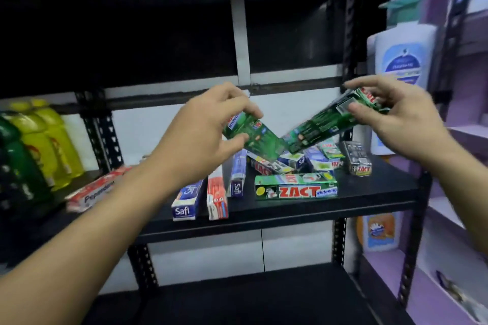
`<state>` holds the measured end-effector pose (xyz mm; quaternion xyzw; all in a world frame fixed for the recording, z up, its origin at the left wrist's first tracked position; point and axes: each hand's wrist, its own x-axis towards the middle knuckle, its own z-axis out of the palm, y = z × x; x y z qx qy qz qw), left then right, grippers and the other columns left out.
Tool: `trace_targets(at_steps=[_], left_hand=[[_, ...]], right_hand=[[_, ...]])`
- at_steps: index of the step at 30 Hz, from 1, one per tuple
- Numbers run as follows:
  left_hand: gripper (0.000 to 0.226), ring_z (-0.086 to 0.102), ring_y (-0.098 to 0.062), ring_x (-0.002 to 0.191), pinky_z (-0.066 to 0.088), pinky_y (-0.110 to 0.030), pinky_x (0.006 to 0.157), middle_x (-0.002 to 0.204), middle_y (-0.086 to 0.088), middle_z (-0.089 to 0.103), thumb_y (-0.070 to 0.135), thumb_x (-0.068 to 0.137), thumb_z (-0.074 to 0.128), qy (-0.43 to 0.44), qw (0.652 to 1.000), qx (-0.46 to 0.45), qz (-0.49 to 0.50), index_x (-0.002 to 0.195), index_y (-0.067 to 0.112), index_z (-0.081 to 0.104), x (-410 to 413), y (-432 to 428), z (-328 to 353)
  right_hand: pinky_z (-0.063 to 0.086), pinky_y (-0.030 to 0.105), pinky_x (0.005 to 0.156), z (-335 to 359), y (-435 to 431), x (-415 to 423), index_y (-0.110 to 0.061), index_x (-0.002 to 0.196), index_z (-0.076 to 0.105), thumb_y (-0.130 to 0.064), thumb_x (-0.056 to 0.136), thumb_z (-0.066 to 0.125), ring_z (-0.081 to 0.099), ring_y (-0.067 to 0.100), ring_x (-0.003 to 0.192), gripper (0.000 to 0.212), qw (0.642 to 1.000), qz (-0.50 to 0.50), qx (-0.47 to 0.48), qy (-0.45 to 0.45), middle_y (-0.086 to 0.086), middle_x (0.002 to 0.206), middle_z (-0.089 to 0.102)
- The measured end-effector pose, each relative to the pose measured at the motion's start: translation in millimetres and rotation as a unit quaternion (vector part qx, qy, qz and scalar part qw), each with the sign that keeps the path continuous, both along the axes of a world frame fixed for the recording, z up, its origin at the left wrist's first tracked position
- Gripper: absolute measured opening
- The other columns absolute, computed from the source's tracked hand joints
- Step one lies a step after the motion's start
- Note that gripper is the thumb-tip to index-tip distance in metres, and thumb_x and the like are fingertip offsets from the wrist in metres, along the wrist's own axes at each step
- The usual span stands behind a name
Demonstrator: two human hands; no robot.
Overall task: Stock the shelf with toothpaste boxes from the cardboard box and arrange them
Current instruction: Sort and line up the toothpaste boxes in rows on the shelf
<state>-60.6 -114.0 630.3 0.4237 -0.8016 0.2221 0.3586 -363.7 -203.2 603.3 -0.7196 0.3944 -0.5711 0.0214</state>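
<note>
1. Above the middle of the black shelf (383, 182), both hands hang in the air, each holding a green toothpaste box.
2. The left hand (208, 129) reaches in from the lower left on an outstretched forearm, back of the hand up. Its fingers (245, 104) curl over the upper end of the left green box (253, 137) and the thumb presses from beneath, pinching it.
3. That box slopes down to the right.
4. The right hand (390, 119) comes in from the right edge. Its thumb lies on the face of the right green box (324, 124) and its fingers (369, 84) arch over the top end, gripping it.
5. This box slopes down to the left, so the two lower ends meet in a V; whether they touch is unclear.
6. On the shelf below lie a green Zact box (295, 190) flat along the front, a Safi box (184, 203) and a red-and-white box (217, 198) pointing frontward, and a loose heap of boxes (303, 161) behind.
7. A Pepsodent box (92, 192) lies under the left forearm, near yellow bottles (50, 140); a white bottle (401, 60) stands at the right.
</note>
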Motion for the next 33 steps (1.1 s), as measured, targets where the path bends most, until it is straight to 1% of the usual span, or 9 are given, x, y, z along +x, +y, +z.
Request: trace_targets(at_steps=[2,6,9,12,17,21,24,28,33], left_hand=[[0.030,0.056,-0.010,0.096,0.048,-0.035,0.083,0.111,0.014,0.055,0.018,0.079,0.076,0.016,1.000,-0.020,0.013,0.105,0.031,0.067,-4,-34,-9],[0.024,0.056,-0.012,0.086,0.047,-0.032,0.077,0.104,0.014,0.053,0.015,0.078,0.076,0.069,0.997,-0.015,0.041,0.096,0.028,0.066,-5,-105,-38],[0.022,0.051,-0.004,0.089,0.042,-0.020,0.078,0.101,0.013,0.052,0.012,0.077,0.078,0.126,0.990,0.027,0.051,0.089,0.025,0.065,-2,-149,-64],[0.026,0.047,-0.002,0.089,0.032,-0.001,0.073,0.102,0.010,0.050,0.009,0.075,0.080,0.189,0.974,0.101,0.067,0.084,0.024,0.061,5,-178,-82],[0.044,0.054,-0.011,0.086,0.036,-0.021,0.078,0.127,0.003,0.048,0.016,0.077,0.080,0.195,0.944,0.228,0.137,0.114,0.029,0.061,29,-198,-86],[0.051,0.054,-0.016,0.100,0.039,-0.025,0.079,0.137,0.001,0.055,0.021,0.083,0.076,0.161,0.925,0.323,0.122,0.129,0.033,0.059,41,-199,-88],[0.057,0.051,-0.019,0.119,0.038,-0.026,0.088,0.143,0.003,0.051,0.029,0.083,0.076,0.131,0.931,0.322,0.113,0.135,0.031,0.054,44,-196,-87],[0.070,0.050,-0.017,0.122,0.038,-0.029,0.097,0.148,0.007,0.043,0.048,0.082,0.074,0.105,0.942,0.302,0.103,0.143,0.031,0.045,50,-180,-85],[0.065,0.043,-0.012,0.132,0.032,-0.025,0.102,0.148,0.007,0.044,0.052,0.085,0.068,0.099,0.958,0.251,0.099,0.142,0.029,0.047,70,-141,-80]], right_hand=[[0.054,0.049,0.084,-16,-32,1,-0.046,0.111,0.064,-0.045,0.081,0.069,0.065,0.025,0.086,0.030,0.998,-0.030,0.009,-0.055,-0.003,0.101,0.070],[0.054,0.041,0.080,-54,-86,14,-0.036,0.111,0.063,-0.032,0.087,0.070,0.062,0.029,0.082,0.025,0.989,-0.090,0.044,-0.107,-0.004,0.094,0.067],[0.051,0.036,0.081,-77,-115,24,-0.031,0.113,0.061,-0.030,0.089,0.069,0.061,0.021,0.088,0.024,0.987,-0.105,0.059,-0.103,-0.007,0.093,0.065],[0.052,0.033,0.072,-90,-134,27,-0.031,0.110,0.058,-0.030,0.089,0.070,0.063,0.019,0.079,0.024,0.985,-0.090,0.118,-0.089,-0.005,0.090,0.066],[0.043,0.033,0.068,-98,-147,13,-0.023,0.108,0.052,-0.028,0.086,0.073,0.056,0.025,0.076,0.032,0.966,-0.143,0.205,0.069,0.003,0.093,0.062],[0.044,0.041,0.087,-95,-145,14,-0.017,0.119,0.053,-0.028,0.084,0.073,0.053,0.036,0.106,0.042,0.945,-0.196,0.211,0.152,0.010,0.118,0.055],[0.040,0.043,0.101,-87,-127,35,-0.020,0.126,0.053,-0.042,0.086,0.068,0.046,0.033,0.123,0.049,0.954,-0.170,0.137,0.205,0.007,0.134,0.049],[0.031,0.039,0.115,-94,-91,73,-0.032,0.138,0.048,-0.075,0.086,0.045,0.035,0.015,0.137,0.067,0.943,-0.003,0.104,0.315,-0.006,0.149,0.041],[0.035,0.047,0.109,-128,-96,96,-0.030,0.136,0.052,-0.067,0.093,0.024,0.046,0.023,0.132,0.063,0.899,0.001,0.075,0.432,-0.004,0.143,0.051]])
